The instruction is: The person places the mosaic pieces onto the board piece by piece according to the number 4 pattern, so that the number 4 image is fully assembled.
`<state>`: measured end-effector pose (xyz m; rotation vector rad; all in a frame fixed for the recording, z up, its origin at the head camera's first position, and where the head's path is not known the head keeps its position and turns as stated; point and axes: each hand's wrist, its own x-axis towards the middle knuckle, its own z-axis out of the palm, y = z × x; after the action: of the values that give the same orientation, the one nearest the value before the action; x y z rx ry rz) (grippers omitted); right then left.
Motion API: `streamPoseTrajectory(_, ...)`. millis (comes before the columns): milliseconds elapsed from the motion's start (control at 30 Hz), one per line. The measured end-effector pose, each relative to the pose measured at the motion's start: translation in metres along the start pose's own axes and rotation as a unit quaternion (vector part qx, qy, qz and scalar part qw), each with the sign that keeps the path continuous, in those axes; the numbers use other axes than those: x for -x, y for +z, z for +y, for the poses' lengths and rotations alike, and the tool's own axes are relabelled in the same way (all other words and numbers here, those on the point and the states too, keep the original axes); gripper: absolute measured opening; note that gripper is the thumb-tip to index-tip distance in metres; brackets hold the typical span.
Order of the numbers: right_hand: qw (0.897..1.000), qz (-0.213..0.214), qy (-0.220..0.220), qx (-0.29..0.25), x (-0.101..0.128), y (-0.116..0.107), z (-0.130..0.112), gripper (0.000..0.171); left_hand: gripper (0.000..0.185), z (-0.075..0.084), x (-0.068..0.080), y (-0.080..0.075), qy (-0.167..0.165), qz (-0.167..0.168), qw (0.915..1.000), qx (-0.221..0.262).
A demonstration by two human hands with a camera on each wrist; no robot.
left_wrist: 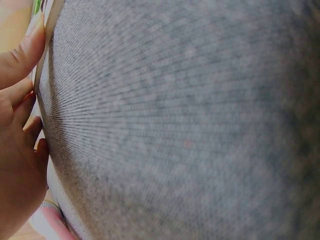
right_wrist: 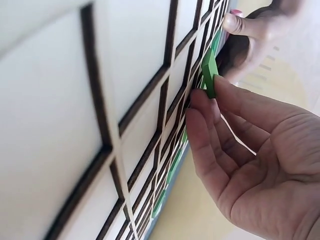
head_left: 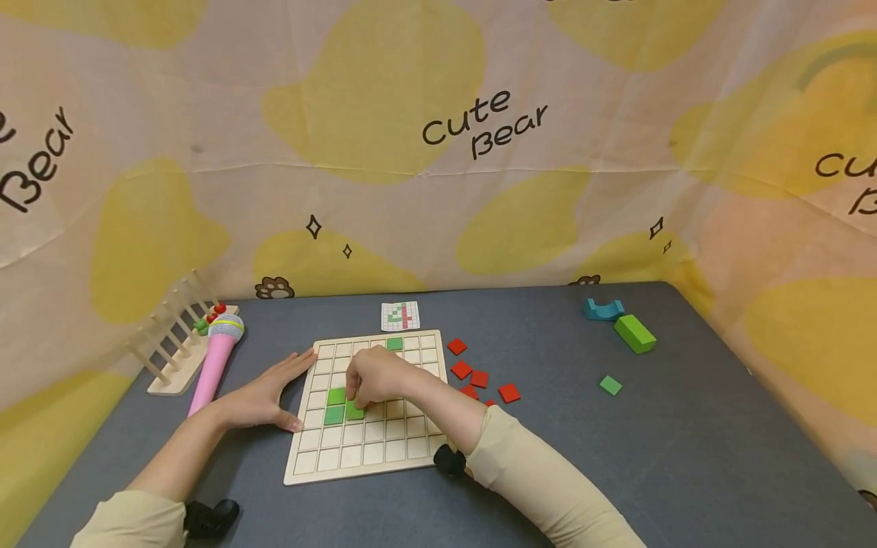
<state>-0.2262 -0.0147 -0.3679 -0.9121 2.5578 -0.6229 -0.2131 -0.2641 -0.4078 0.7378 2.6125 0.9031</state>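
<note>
A wooden grid board (head_left: 363,455) lies on the dark table, with green square tiles (head_left: 334,415) in a few of its cells. My right hand (head_left: 380,377) is over the board's middle and pinches a green tile (right_wrist: 209,72) between thumb and fingers. In the right wrist view that tile is tilted against the grid. Spread along the board's left edge, my left hand (head_left: 260,396) touches the rim with thumb and fingertips. The left wrist view shows its thumb (left_wrist: 25,52) against the board's side. Part of the grid is hidden under my right hand and forearm.
Several red tiles (head_left: 509,393) lie right of the board, and a small patterned card (head_left: 400,316) behind it. A pink toy microphone (head_left: 214,369) leans by a pegged wooden rack (head_left: 174,371) at left. Farther right are a green block (head_left: 635,334), a blue curved block (head_left: 604,310) and a loose green tile (head_left: 610,385).
</note>
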Motion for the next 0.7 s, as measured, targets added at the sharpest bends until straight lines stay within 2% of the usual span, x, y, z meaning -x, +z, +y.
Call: streamPoseTrajectory(700, 0.999, -0.003, -0.007, 0.033, 0.0017, 0.0017, -0.0016, 0.004, 0.115, 0.0018, -0.001, -0.0004, -0.013, -0.006, 0.9999, -0.005)
